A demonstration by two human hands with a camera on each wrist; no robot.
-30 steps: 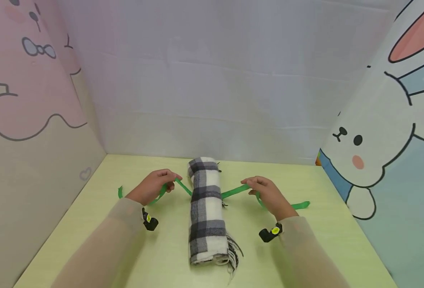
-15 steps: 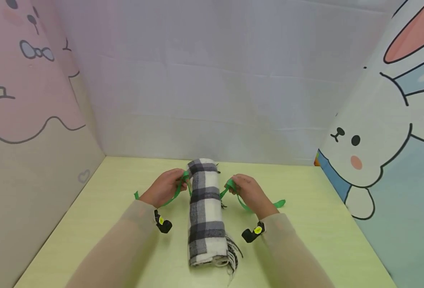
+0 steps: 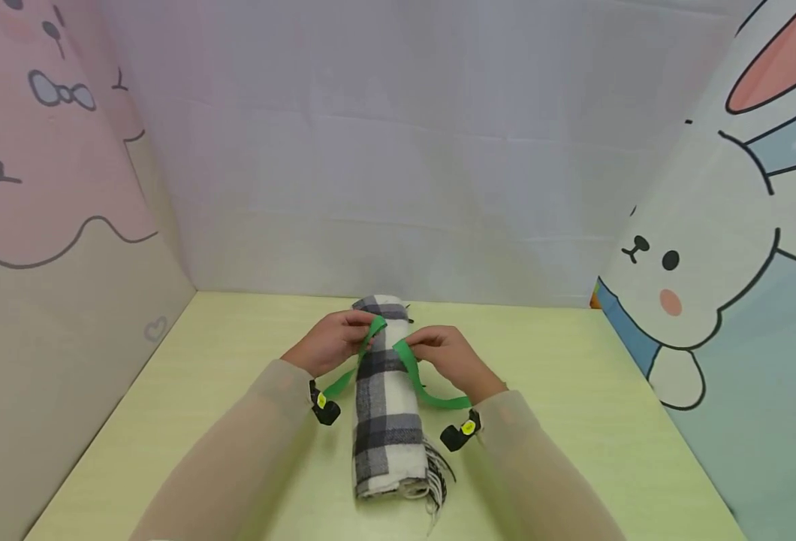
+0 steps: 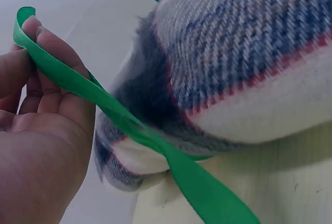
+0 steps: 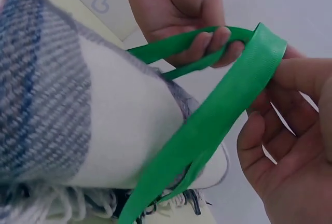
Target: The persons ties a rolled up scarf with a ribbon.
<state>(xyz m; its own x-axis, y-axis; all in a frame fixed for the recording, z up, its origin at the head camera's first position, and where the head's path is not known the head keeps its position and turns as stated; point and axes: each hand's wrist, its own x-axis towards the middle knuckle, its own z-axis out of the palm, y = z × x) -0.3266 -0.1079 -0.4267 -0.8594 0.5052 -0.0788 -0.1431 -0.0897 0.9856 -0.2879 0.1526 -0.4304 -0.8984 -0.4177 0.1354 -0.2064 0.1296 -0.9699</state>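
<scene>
A rolled plaid scarf (image 3: pixel 387 428) in grey, black and white lies lengthwise in front of me, fringe (image 3: pixel 441 477) spilling out at its near right corner. A green ribbon (image 4: pixel 119 112) passes around it. Just over the roll's left side, my left hand (image 3: pixel 333 342) pinches one length of ribbon between thumb and fingers. My right hand (image 3: pixel 453 361) pinches the other length (image 5: pixel 207 123) above the roll's right side; from there it hangs down toward the wrist. In the right wrist view both hands are close together, the ribbon looped over the right fingertips. The ribbon's underside stretch is hidden.
The roll rests on a pale yellow-green table (image 3: pixel 249 315). A whitish curtain-like wall (image 3: pixel 398 150) stands behind it, with cartoon-printed panels at left and right, including a rabbit (image 3: pixel 702 300). A small black camera (image 3: pixel 462 432) sits on each wrist.
Both hands have moved inward from either side of the roll to above it, bringing the two ribbon lengths close together. The scarf stays in place.
</scene>
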